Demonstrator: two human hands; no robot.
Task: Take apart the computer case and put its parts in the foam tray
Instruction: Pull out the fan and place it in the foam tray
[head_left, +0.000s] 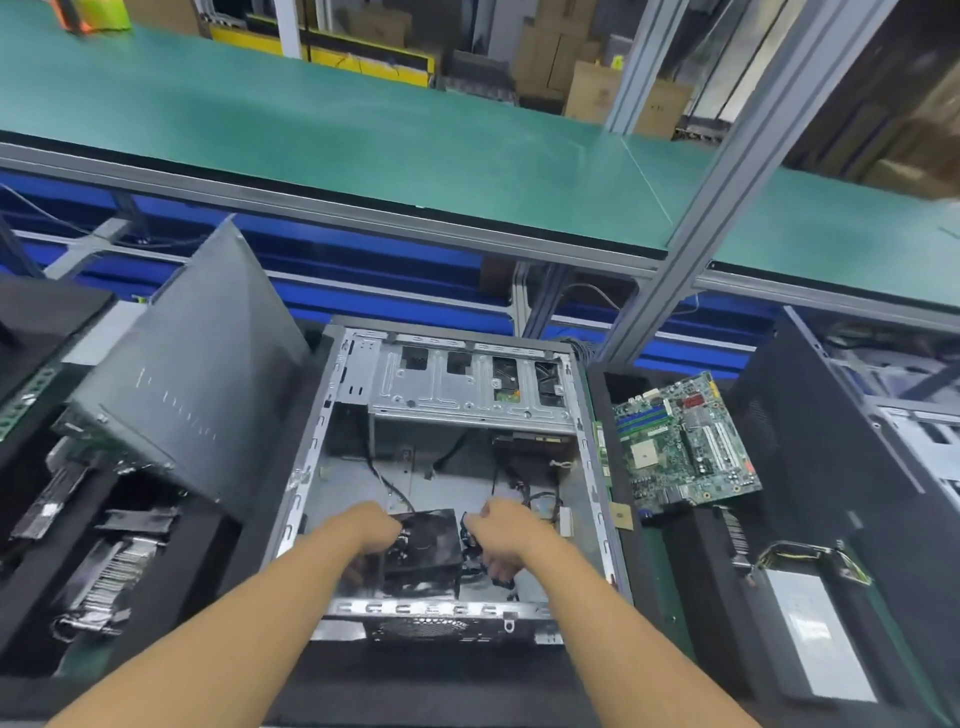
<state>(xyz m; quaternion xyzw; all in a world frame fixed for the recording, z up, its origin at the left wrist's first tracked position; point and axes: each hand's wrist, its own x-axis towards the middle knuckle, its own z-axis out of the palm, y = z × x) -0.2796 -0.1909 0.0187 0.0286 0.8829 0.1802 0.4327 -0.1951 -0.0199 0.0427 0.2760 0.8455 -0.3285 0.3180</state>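
A person strips a desktop computer at a factory workstation. Far left of the hands, a black foam tray (171, 587) on the dark tabletop (415, 680) holds a finned heat sink (114, 577) and other blurred parts. A grey side panel (192, 395) leans tilted just left of the left hand and beyond it.

The open computer case (311, 452) lies flat around both hands. The left hand (371, 527) grips the left edge of a black fan (428, 545) at the near end of the case. The right hand (501, 535), a little apart from the left, has its fingers curled round a bundle of black cables (475, 535) at the fan's right side. Beyond the hands, a bare metal drive cage (467, 384) spans the case's far end.

Right of the right hand and outside the case, a green motherboard (685, 447) lies tilted. Farther right are a grey power supply (815, 634) and a second black case (810, 426).

Well beyond the hands, a long green tabletop (363, 119) runs across the room on aluminium framing, with a slanted aluminium post (727, 171) rising to their right. Cardboard boxes (597, 88) are stacked at the back.
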